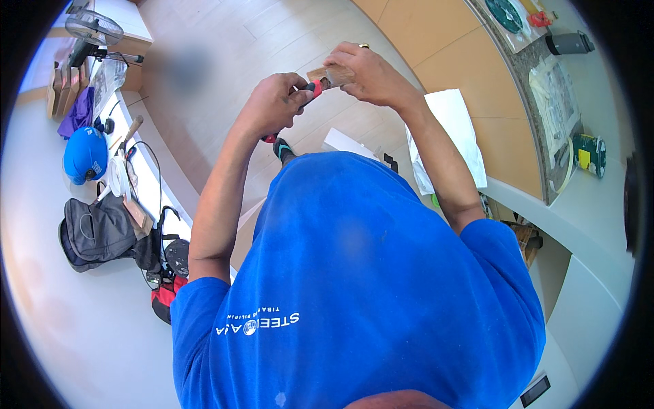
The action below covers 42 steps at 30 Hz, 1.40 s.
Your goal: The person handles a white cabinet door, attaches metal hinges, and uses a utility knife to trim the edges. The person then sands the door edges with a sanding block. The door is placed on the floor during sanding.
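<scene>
My left hand [274, 102] is closed around a red-and-black-handled tool [315, 88]. The handle's lower end sticks out below my palm, and the tool's kind is hard to make out. My right hand [373, 73] grips a small brown wooden piece [334, 73] between thumb and fingers. The tool's front end meets or overlaps the wood near my right thumb; whether they touch cannot be told. Both hands are held out in front of my body, above the tiled floor [225, 48].
To the left, a blue helmet [86, 155], a grey backpack [99, 232] and a fan [94, 27] line a white ledge. On the right, a stone-topped counter [528, 82] carries a dark bottle [571, 43] and plastic-wrapped items. White sheeting [446, 140] lies beside the wooden cabinet fronts [456, 68].
</scene>
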Tool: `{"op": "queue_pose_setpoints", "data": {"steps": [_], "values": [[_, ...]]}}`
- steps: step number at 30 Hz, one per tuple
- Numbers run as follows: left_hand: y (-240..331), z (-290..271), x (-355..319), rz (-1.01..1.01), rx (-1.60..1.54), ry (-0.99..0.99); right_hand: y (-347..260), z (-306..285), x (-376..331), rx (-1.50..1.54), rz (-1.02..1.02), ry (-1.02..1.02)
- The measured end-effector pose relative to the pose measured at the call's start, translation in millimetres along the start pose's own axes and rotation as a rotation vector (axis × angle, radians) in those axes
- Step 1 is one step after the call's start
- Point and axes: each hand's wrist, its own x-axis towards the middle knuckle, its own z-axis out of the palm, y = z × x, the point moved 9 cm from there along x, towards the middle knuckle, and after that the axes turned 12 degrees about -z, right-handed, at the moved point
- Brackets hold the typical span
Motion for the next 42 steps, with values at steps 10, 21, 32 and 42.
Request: {"op": "queue_pose_setpoints", "data": {"steps": [10,21,32,42], "values": [[-2,12,6,-0.003,-0.017,-0.067,18,7,-12,0.244,0.194,0.033],[-9,3,17,-0.014,0.004,-0.012,18,18,-14,0.145,0.100,0.063],[-9,20,17,-0.006,0.075,-0.120,23,27,-21,0.140,0.112,0.056],[-8,6,8,0.003,-0.058,-0.075,43,25,-36,0.336,0.238,0.213]]}}
